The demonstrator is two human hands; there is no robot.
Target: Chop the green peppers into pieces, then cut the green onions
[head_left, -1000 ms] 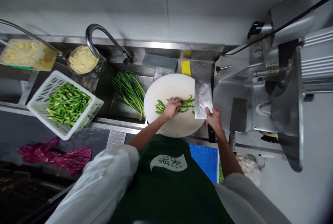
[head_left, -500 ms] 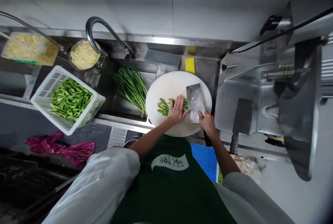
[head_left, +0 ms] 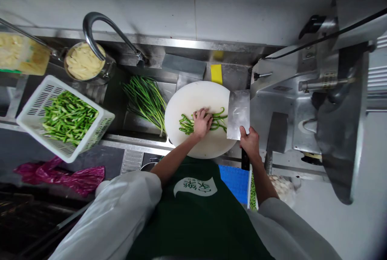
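A round white cutting board [head_left: 193, 94] lies beside the sink with a bunch of long green stalks [head_left: 186, 123] across it. My left hand [head_left: 202, 122] presses down on the bunch with curled fingers. My right hand [head_left: 249, 141] grips the handle of a broad steel cleaver [head_left: 238, 114]. The blade is tilted flat-side up at the board's right edge, just right of the stalk ends.
A white basket [head_left: 93, 133] of cut green pieces sits at the left. Uncut green stalks [head_left: 145, 98] lie in the sink under the faucet [head_left: 99, 26]. A steel pot [head_left: 83, 62] holds pale strips. A large metal slicing machine [head_left: 317, 102] stands at the right. A blue crate [head_left: 236, 177] is below.
The cleaver has swung from over the stalks next to my left hand back out to the board's right edge. My left hand's fingers went from flat to curled on the bunch.
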